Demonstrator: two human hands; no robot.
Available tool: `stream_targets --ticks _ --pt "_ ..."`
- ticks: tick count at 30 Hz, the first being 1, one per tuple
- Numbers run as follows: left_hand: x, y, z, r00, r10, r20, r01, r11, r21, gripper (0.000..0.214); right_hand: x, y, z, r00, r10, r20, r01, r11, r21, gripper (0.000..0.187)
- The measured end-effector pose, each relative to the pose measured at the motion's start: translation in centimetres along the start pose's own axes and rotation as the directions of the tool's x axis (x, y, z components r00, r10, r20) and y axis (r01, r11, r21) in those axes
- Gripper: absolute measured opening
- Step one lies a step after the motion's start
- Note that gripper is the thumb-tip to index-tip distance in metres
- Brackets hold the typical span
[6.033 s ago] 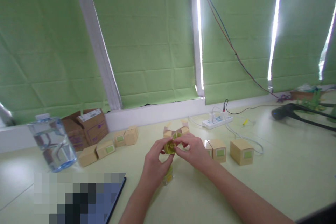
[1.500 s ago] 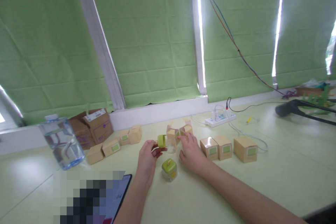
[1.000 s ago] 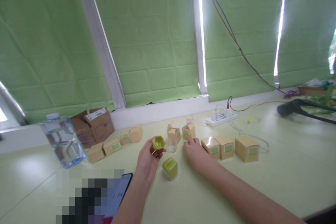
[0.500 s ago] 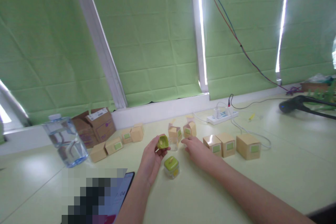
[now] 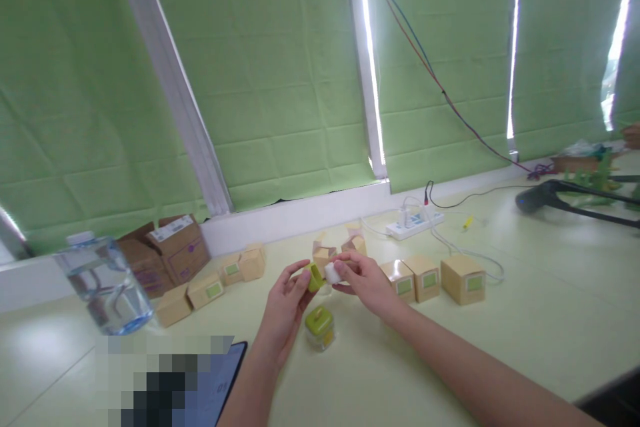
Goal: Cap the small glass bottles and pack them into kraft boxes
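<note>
My left hand (image 5: 287, 300) is closed on a small green lid (image 5: 314, 277), its hollow side turned toward the right. Between the fingers of my right hand (image 5: 367, 283) is a small white piece (image 5: 332, 273), held close to the lid's opening; its kind is too small to make out. Just below the hands stands a squat clear jar (image 5: 320, 339) topped with a green lid. Part of a clear container (image 5: 326, 289) shows behind my hands, mostly hidden. Two opened little cardboard boxes (image 5: 325, 253) are right behind my fingers.
Several small tan boxes (image 5: 463, 279) stand to the right, others (image 5: 205, 290) to the left. A large water bottle (image 5: 107, 283), a brown carton (image 5: 180, 250) and a phone (image 5: 233, 373) are leftward. A power strip (image 5: 415, 225) with cables lies at the back.
My right hand has picked up the white piece and brought it left to the lid. The lid in my left hand has turned to face right. The view has shifted slightly rightward.
</note>
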State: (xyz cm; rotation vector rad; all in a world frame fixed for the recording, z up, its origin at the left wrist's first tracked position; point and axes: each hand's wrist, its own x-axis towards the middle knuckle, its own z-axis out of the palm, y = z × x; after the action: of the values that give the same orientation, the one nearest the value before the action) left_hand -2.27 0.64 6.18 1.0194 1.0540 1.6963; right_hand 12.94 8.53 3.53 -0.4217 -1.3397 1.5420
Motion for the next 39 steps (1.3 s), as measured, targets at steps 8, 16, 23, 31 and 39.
stream_targets --ticks 8,16,23,31,39 --pt "-0.1 -0.1 -0.2 0.999 0.024 0.033 -0.03 0.977 0.21 0.048 -0.1 -0.6 -0.3 0.995 -0.087 0.039 0.089 0.995 -0.039 0.053" --pt "-0.1 -0.1 -0.1 0.999 0.033 0.04 -0.041 0.975 0.217 0.051 -0.2 -0.4 0.0 0.989 -0.127 0.081 0.135 0.985 -0.104 0.042" --pt "-0.1 -0.2 -0.2 0.998 0.045 0.05 -0.055 0.969 0.241 0.051 -0.3 -0.4 0.0 0.994 -0.085 0.071 0.093 0.988 -0.12 0.041" --pt "0.0 -0.3 -0.4 0.998 0.067 0.006 -0.066 0.966 0.249 0.051 -0.4 -0.4 0.0 0.993 -0.095 0.075 0.107 0.977 -0.185 0.042" --pt "0.0 -0.4 -0.6 0.995 0.087 0.04 -0.096 0.936 0.34 0.049 -1.0 -0.7 0.4 0.994 -0.109 0.029 0.113 0.961 -0.252 0.038"
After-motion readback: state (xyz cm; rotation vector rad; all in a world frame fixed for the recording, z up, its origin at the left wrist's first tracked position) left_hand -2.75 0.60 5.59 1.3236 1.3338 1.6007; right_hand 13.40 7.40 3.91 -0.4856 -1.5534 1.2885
